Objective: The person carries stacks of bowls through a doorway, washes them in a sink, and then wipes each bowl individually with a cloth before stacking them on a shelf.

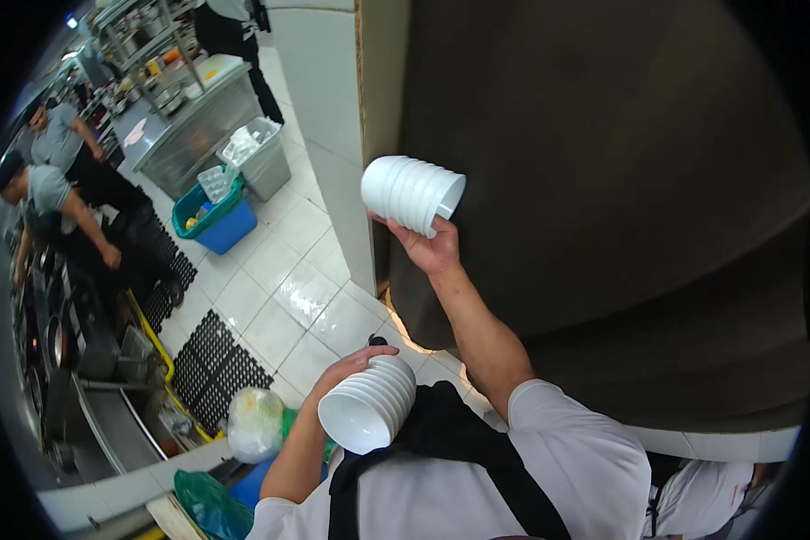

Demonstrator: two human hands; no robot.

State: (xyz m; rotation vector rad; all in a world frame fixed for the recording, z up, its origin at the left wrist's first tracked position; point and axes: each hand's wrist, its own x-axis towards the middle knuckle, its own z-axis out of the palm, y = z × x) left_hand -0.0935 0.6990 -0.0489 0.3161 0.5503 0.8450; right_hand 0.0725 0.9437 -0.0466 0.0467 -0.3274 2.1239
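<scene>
A stack of nested white bowls (409, 191) lies on its side in my right hand (434, 245), raised in front of a dark brown surface, with the open rim facing right. My right thumb hooks at the rim and the fingers go under the stack. Closer to my body, my left hand (346, 367) holds a second stack of white bowls (369, 405) against my chest, its open mouth facing down and left. The left fingers lie along the upper side of that stack.
Tiled pillar edge (333, 117) left of the brown surface (603, 162). Blue bin (225, 229), grey bin (265, 166) and black mats (216, 369) on the tiled floor (301, 292). Two people (63, 207) at the stoves, another person (234, 45) behind, one (702, 495) at lower right.
</scene>
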